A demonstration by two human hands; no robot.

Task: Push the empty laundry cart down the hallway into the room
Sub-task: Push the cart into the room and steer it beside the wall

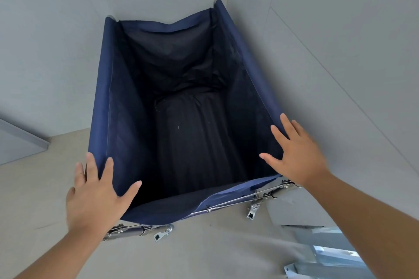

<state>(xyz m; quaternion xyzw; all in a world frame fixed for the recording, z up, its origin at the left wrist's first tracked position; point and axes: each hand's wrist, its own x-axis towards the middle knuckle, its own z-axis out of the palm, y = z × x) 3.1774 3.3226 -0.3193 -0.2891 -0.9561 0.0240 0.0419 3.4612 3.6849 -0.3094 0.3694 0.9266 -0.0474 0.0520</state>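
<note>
The laundry cart [106, 88] is a navy fabric bag on a folding metal frame, and its dark inside holds nothing. It stands in a corner, its far end close to two grey walls. My left hand [95, 195] lies over the near left corner of the rim with straight, spread fingers and the thumb inside the bag. My right hand [297, 156] lies the same way over the near right corner, fingers straight along the rim. Neither hand curls round the rim.
A grey wall [56, 29] stands behind the cart and another grey wall [340, 41] runs along its right side. The floor [34, 188] is beige. A grey panel [15, 142] sticks out at the left. Metal frame parts [317, 265] lie at the lower right.
</note>
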